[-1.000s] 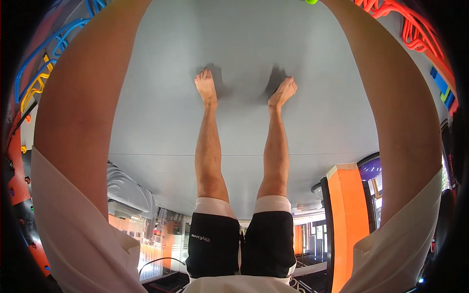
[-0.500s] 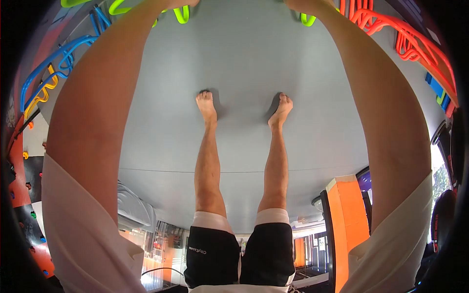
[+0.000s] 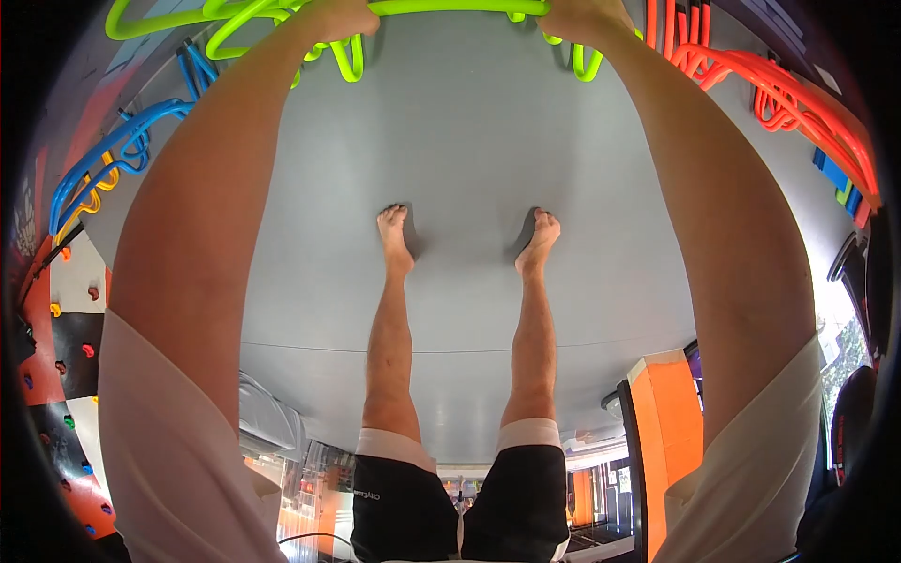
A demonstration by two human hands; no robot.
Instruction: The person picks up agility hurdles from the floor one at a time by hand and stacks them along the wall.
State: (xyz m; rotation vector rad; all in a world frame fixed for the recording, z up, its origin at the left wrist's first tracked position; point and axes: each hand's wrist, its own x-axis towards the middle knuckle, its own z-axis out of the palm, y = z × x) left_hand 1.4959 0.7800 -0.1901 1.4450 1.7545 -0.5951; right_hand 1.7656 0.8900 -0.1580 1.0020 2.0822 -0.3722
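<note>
My left hand (image 3: 343, 17) is closed round a bright green tubular bar (image 3: 460, 7) at the top edge of the head view. Further to the right, my right hand (image 3: 587, 15) grips the same bar, its fingers partly cut off by the frame. Both arms stretch up the picture, bare below white sleeves. Between them my legs show in black shorts (image 3: 408, 507), with bare feet (image 3: 394, 235) against a grey surface (image 3: 469, 141). Bent green tubes (image 3: 349, 61) hang beside the left hand, and another green loop (image 3: 588, 64) is below the right.
Blue tubes (image 3: 113, 127) and yellow ones (image 3: 83, 206) line the left side; red tubes (image 3: 751, 56) line the right. A wall with coloured climbing holds (image 3: 88, 351) stands at lower left. An orange pillar (image 3: 668, 413) is at lower right. The room behind my legs appears upside down.
The whole view has shifted, so hands, feet and tubes sit lower in the picture. The green bar between my hands has come into view. Both hands keep their places on it.
</note>
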